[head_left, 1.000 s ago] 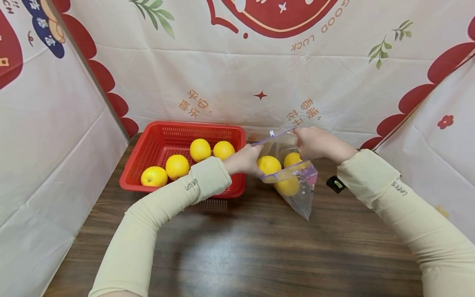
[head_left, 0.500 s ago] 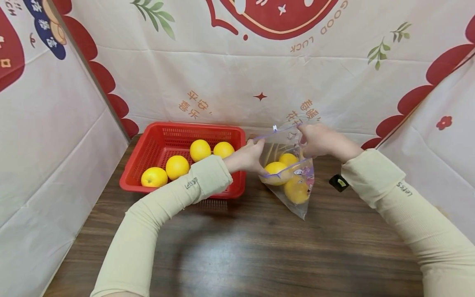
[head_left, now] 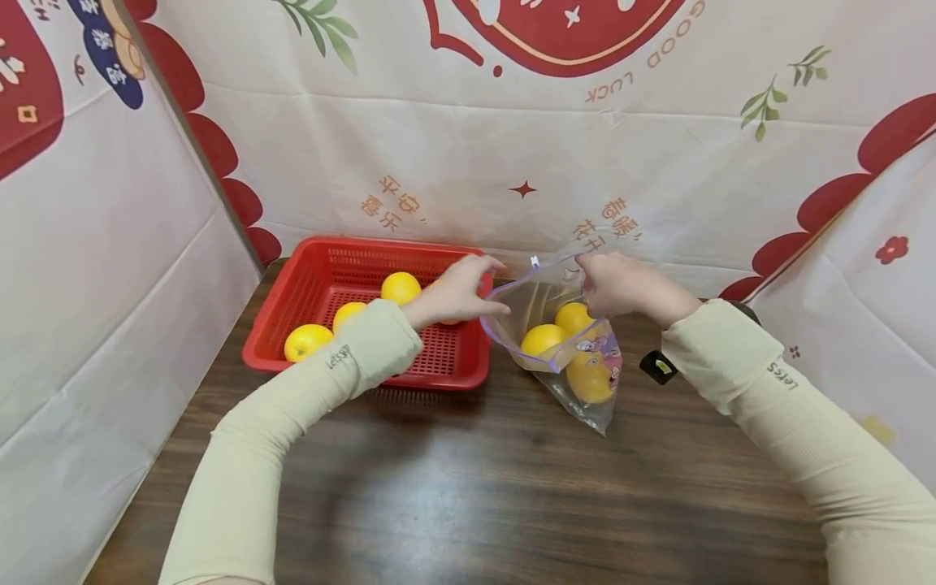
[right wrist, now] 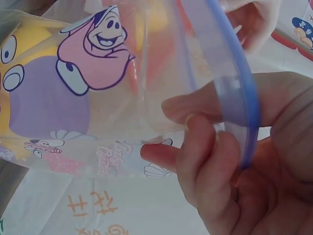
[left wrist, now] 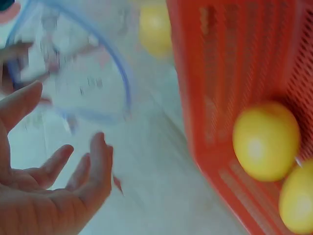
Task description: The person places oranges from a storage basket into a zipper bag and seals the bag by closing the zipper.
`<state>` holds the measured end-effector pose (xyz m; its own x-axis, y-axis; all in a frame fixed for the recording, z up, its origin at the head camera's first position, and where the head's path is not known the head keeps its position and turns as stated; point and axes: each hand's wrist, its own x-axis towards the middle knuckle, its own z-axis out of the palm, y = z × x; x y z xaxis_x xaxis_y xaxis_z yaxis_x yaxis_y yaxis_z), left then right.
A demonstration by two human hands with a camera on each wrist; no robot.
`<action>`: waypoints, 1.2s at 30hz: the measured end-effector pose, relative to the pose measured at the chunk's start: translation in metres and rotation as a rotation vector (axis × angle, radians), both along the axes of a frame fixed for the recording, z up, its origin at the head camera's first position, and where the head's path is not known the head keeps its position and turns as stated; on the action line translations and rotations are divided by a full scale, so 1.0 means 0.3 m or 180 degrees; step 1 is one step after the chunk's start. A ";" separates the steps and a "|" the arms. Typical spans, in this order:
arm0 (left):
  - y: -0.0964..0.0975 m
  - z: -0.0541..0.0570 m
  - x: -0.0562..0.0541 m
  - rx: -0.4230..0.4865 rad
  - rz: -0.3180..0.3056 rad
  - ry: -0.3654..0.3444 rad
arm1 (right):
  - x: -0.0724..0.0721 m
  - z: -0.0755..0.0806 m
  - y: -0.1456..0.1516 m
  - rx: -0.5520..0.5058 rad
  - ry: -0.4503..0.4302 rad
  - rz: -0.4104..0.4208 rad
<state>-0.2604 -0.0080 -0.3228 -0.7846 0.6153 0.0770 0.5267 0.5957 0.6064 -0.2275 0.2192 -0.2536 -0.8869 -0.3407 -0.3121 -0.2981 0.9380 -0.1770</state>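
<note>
My right hand (head_left: 617, 284) pinches the purple-edged mouth of a clear zip bag (head_left: 603, 348); the right wrist view shows its thumb inside the bag (right wrist: 110, 115) and curled fingers outside. Cartoon prints mark the plastic. Inside lie several yellow oranges (head_left: 543, 339), and the bag's mouth gapes toward the left. My left hand (head_left: 459, 290) holds nothing, fingers and thumb spread apart above the right side of a red basket (head_left: 366, 243). More oranges (head_left: 400, 288) sit in the basket, one mostly hidden behind that hand. In the left wrist view the palm and parted fingers (left wrist: 98, 161) show.
A small black tag-like item (head_left: 659, 367) lies right of the bag on the dark wooden table (head_left: 548, 496). Printed cloth walls (head_left: 468, 162) stand behind and at both sides, close behind the basket and bag.
My left hand has let go of the bag's mouth and moved left over the basket. The bag's left edge now hangs loose, while my right hand keeps its grip.
</note>
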 end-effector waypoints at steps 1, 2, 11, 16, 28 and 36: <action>-0.029 0.008 -0.009 -0.0007 0.0088 0.0024 | 0.000 0.000 -0.001 -0.0008 -0.0015 -0.0015; -0.061 0.013 -0.018 -0.0010 0.0189 -0.0010 | 0.000 0.000 -0.002 -0.0012 -0.0027 -0.0025; -0.345 -0.026 -0.063 -0.0107 0.1360 -0.0445 | -0.004 -0.006 0.013 -0.0031 -0.0035 -0.0022; -0.465 -0.067 -0.062 -0.0269 0.1699 -0.0636 | -0.003 -0.008 0.018 -0.0052 -0.0046 -0.0036; -0.619 -0.213 -0.021 -0.0884 0.1772 -0.1224 | -0.013 -0.009 0.015 -0.0043 -0.0058 0.0000; -0.644 -0.265 -0.007 -0.1450 0.1558 -0.1338 | -0.019 -0.011 0.010 -0.0022 -0.0047 0.0029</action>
